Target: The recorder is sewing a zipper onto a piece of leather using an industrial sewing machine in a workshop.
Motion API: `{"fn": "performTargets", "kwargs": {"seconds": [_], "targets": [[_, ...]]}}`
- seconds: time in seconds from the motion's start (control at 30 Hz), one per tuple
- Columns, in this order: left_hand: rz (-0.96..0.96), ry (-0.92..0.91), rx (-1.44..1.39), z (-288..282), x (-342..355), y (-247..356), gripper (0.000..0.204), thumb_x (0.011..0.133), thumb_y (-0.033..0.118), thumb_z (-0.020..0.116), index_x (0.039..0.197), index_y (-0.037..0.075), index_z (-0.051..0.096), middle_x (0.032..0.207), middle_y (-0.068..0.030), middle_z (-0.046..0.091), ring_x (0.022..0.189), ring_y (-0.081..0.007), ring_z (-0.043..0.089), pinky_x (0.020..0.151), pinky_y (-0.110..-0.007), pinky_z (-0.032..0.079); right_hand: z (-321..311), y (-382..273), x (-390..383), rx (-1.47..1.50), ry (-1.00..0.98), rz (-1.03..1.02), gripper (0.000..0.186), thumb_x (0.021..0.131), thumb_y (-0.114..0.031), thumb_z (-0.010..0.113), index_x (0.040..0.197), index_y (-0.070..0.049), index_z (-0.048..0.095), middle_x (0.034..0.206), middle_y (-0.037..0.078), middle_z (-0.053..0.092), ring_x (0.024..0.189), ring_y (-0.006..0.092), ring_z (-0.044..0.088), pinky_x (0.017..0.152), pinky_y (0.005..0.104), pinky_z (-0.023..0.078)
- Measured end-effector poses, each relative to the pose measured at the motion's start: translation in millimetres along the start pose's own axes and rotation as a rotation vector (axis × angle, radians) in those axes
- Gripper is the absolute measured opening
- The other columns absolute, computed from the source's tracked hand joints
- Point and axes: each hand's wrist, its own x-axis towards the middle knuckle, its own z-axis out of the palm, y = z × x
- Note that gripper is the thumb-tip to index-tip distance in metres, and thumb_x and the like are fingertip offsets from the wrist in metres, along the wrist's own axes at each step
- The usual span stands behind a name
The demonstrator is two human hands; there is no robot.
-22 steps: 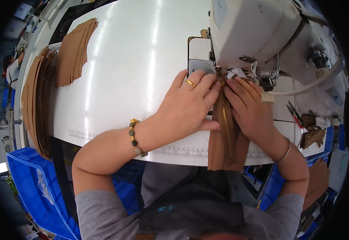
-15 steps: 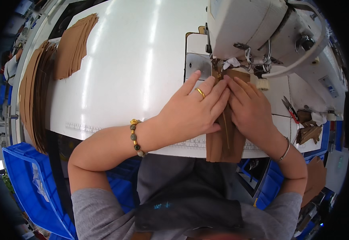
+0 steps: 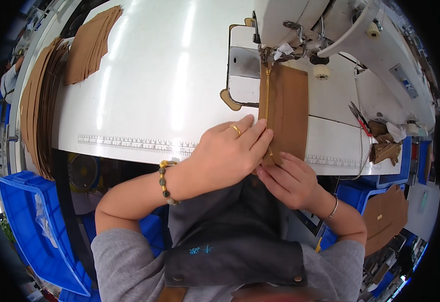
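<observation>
Nearest, along the bottom of the frame, was my dark apron. Above it, right of centre, both my hands were on a brown fabric panel, which lay lengthwise on the white tabletop with its lower end by the near edge. My left hand had its fingers stretched out side by side, wrapped around nothing, the tips resting at a gold zipper along the panel's left side. My right hand pinched the panel's lower end between thumb and finger.

As I judged it, light, even pressure from the left fingertips served best, so that the zipper ran straight and the panel lay unpuckered, while the right hand squared the end without tugging.

Farther up, the zipper's top reached the metal foot of a white sewing machine at upper right; I could not tell whether the needle was down. Scissors lay at the right. Brown stacks stood at upper left and, beyond them, a blurred co-worker.
</observation>
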Motion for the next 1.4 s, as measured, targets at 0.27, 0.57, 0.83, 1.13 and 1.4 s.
{"fn": "performTargets", "kwargs": {"seconds": [0.27,0.57,0.83,1.13,1.4], "targets": [[0.012,0.060,0.077,5,-15,13,0.050,0.071,0.017,0.069,0.119,0.002,0.075,0.126,-0.0160,0.072,0.112,-0.0297,0.072,0.087,-0.037,0.062,5,-1,2,-0.061,0.115,-0.085,0.020,0.076,-0.009,0.076,0.094,-0.004,0.079,0.102,0.008,0.072,0.095,0.0240,0.071,0.092,0.0387,0.062],[-0.077,-0.052,-0.021,-6,-17,19,0.053,0.072,0.023,0.080,0.122,0.007,0.075,0.136,-0.0144,0.069,0.124,-0.0312,0.066,0.098,-0.042,0.056,-18,5,11,0.127,0.099,-0.059,0.017,0.081,-0.015,0.084,0.087,-0.004,0.072,0.095,0.007,0.070,0.092,0.0237,0.070,0.086,0.0360,0.062],[-0.076,-0.136,0.013,-8,-17,21,0.066,0.074,0.040,0.084,0.133,0.012,0.071,0.142,-0.0130,0.065,0.127,-0.0307,0.065,0.099,-0.045,0.055,1,94,59,-0.033,-0.015,0.230,0.050,0.088,-0.037,0.079,0.126,-0.006,0.068,0.134,0.016,0.064,0.117,0.0368,0.065,0.095,0.0427,0.057],[-0.040,-0.122,0.023,-3,-63,29,0.078,0.083,0.057,0.075,0.149,0.018,0.059,0.157,-0.0043,0.055,0.148,-0.0295,0.048,0.124,-0.052,0.031,-3,91,56,0.002,-0.191,0.288,0.088,0.073,-0.059,0.080,0.143,-0.010,0.063,0.154,0.020,0.052,0.141,0.0413,0.050,0.115,0.0515,0.043],[-0.569,0.132,0.678,-127,-137,-118,0.043,0.091,0.026,0.080,0.129,0.008,0.071,0.137,-0.0104,0.069,0.129,-0.0340,0.063,0.106,-0.046,0.049,2,94,43,-0.012,-0.202,0.324,0.094,0.070,-0.063,0.078,0.144,-0.007,0.062,0.156,0.021,0.050,0.141,0.0438,0.049,0.117,0.0557,0.039]]}}
